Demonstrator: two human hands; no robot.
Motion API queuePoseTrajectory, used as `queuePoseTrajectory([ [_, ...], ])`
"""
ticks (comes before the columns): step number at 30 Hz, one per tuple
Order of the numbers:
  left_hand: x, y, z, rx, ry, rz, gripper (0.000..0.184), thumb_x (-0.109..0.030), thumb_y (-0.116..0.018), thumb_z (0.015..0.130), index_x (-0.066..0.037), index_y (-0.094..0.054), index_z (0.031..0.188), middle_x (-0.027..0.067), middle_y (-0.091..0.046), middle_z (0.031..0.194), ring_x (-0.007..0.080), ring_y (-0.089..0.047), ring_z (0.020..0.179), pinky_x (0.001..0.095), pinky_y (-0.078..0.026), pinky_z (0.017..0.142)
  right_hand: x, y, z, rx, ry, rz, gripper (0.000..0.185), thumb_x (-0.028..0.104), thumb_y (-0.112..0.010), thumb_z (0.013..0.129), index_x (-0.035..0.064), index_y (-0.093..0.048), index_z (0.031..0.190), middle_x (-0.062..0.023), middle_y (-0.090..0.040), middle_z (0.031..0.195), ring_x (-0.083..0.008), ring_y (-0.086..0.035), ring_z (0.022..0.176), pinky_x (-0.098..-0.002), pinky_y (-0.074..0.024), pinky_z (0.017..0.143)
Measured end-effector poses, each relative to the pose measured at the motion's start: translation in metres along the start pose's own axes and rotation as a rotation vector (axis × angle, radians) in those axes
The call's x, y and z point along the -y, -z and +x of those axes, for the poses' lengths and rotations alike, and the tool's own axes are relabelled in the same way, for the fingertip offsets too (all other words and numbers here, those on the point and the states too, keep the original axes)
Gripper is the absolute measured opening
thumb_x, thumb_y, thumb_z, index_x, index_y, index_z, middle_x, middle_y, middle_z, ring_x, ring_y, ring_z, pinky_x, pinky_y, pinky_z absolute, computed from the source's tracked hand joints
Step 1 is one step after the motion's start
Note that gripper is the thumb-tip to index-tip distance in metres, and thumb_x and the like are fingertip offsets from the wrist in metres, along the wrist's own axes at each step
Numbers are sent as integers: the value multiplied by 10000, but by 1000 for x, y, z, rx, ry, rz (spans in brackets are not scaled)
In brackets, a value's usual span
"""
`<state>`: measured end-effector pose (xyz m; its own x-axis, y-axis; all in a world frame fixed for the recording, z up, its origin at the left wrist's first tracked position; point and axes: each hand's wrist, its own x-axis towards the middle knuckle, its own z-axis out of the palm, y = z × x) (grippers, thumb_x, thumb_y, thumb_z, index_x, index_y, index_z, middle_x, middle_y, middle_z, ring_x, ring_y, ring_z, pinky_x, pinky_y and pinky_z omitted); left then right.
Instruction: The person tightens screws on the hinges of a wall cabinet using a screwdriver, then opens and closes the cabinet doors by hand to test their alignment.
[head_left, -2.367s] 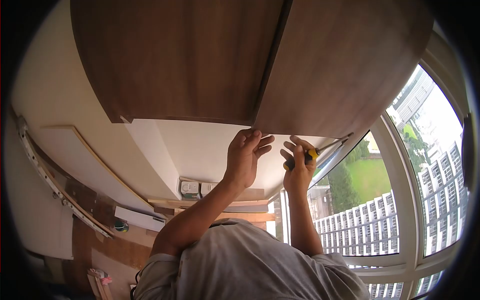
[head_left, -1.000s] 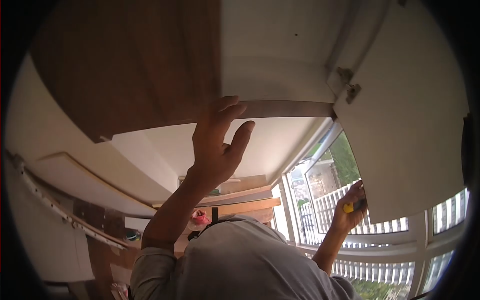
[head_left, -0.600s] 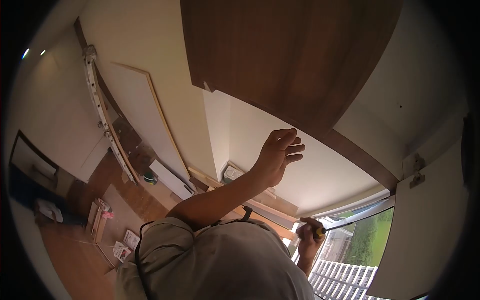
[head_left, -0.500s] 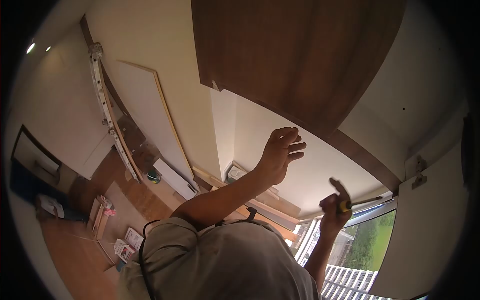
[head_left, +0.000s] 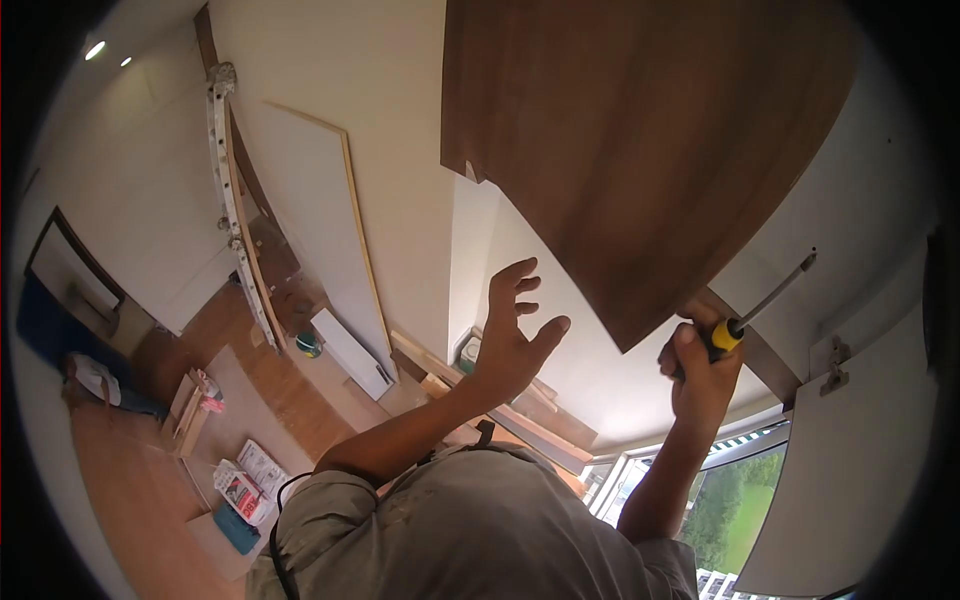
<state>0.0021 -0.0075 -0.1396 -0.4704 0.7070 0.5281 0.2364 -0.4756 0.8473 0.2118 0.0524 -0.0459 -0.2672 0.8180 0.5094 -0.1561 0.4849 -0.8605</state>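
Note:
My right hand [head_left: 705, 370] is wrapped round the black-and-yellow handle of a screwdriver [head_left: 728, 335]. Its metal shaft points up and to the right. My left hand [head_left: 515, 340] is raised with fingers and thumb apart, holding nothing. Above and between the hands hangs a brown wood-grain panel [head_left: 640, 150], its lower corner close to my right hand. Whether the right hand touches the panel I cannot tell. Behind the right hand runs a brown strip [head_left: 765, 365], partly hidden by the hand and panel.
At right a white door [head_left: 850, 480] carries a metal hinge [head_left: 835, 365], beside a window [head_left: 735, 500]. A folded ladder [head_left: 228, 180] and a white board [head_left: 320, 190] lean at left. Timber pieces [head_left: 545, 420], a white box-like panel [head_left: 350, 352] and papers [head_left: 245, 490] lie below.
The panel's lower corner has swung down and away from the brown strip. My left hand has moved left and spread its fingers. My right hand has risen, turning the screwdriver's shaft upward.

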Motion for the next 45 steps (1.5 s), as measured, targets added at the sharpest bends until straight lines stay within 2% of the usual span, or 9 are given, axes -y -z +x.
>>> queuePoseTrajectory([
  [5,-8,24,-7,-72,-374,463,1024,-80,-834,776,-44,-174,1558,259,-134,1605,417,-217,1496,515,-308,1167,14,-45,-27,189,34,226,278,28,-680,910,-61,-665,1173,-95,-680,909,-83,-601,599,-220,-465,528],
  [9,15,53,2,-119,-438,605,857,-154,-838,776,17,-359,1466,283,-276,1532,482,-352,1363,532,-369,1070,31,-79,-29,597,-25,369,358,0,-681,920,-13,-649,1277,-161,-669,1200,-154,-657,938,-284,-500,772],
  [11,58,112,-9,121,-62,287,540,-186,-744,895,53,-507,1318,196,-494,1277,333,-500,1151,428,-432,969,26,-98,-23,745,-1,295,372,83,-657,945,-44,-621,1293,-179,-649,1252,-76,-607,669,-244,-499,627],
  [14,18,82,-6,-549,69,-62,289,-226,-662,997,-30,-625,1206,52,-663,1081,153,-630,1016,280,-510,906,22,-99,-8,741,-202,206,368,170,-685,954,-6,-611,1268,-80,-621,1037,-79,-567,736,-258,-475,678],
  [16,-8,86,13,-792,-24,-128,375,-258,-723,957,51,-627,1148,81,-668,1031,216,-643,947,321,-504,896,7,-91,10,633,-329,73,407,277,-695,958,22,-578,1253,21,-509,821,-80,-499,769,-278,-443,717],
  [20,0,130,33,-712,-138,-394,366,-267,-749,941,20,-635,1138,78,-684,1099,204,-661,1023,347,-525,905,-9,-57,57,500,-69,-497,594,197,-630,953,20,-419,1480,-239,-578,1239,-334,-585,1144,-425,-448,993],
  [24,9,129,26,-606,-159,-384,376,-292,-726,960,-19,-601,1186,75,-669,1156,213,-657,1072,376,-530,914,1,-42,99,392,111,-703,478,175,-638,952,-3,-555,1388,-226,-661,1172,-341,-651,1034,-393,-490,946],
  [28,7,83,15,-214,534,-883,479,-392,-651,1001,-76,-532,1341,141,-638,1261,247,-623,1168,383,-512,965,-4,-34,127,268,267,-732,370,162,-652,931,-27,-664,1249,-222,-725,1010,-330,-705,878,-383,-531,843],
  [45,22,-31,237,-60,291,-1100,294,-110,-413,1080,29,-463,1334,204,-551,1334,322,-539,1285,440,-454,1102,-8,-51,208,423,114,-737,355,165,-708,916,68,-706,1258,-99,-707,820,-147,-574,636,-320,-488,636],
])
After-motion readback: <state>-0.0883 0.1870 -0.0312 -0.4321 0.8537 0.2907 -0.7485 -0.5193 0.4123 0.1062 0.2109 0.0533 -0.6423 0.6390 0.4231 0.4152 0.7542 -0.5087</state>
